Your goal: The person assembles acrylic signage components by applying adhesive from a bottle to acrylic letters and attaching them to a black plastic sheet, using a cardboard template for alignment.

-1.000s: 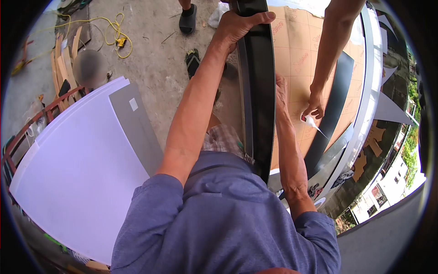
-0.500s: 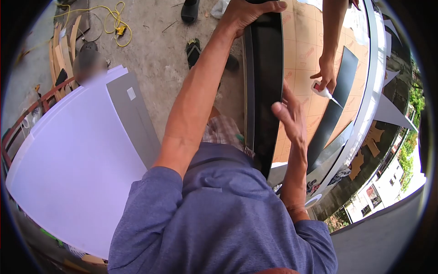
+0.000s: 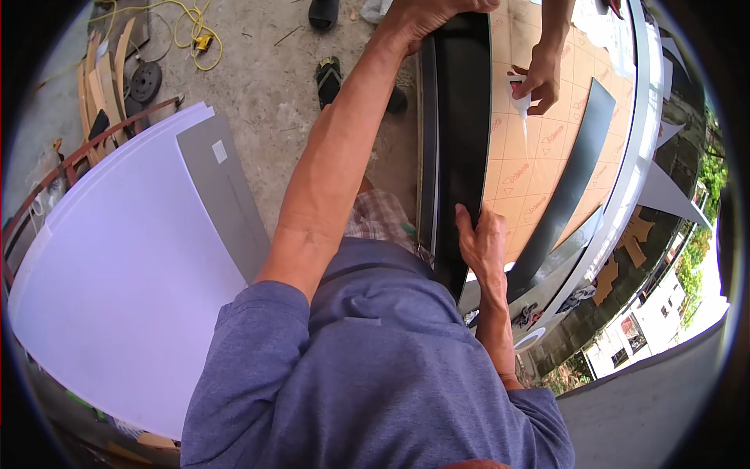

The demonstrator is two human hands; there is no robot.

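Note:
A long black strip runs along the near edge of the table, in front of my body. My left hand grips its far end, partly cut off by the frame's top. Lower down, my right hand is closed on the strip's right edge, thumb on the upper face and the other fingers partly hidden. A co-worker's hand holds a small white glue bottle, nozzle down, just right of the strip. Another dark strip lies on the brown printed sheet.
On my left stands a large white panel with a grey section. A yellow cord, wood strips and a black disc lie beyond it. A sandalled foot is on the concrete floor.
My right hand has come down from beside the black strip and closed on its edge. The co-worker's hand has moved the glue bottle left, away from the other dark strip.

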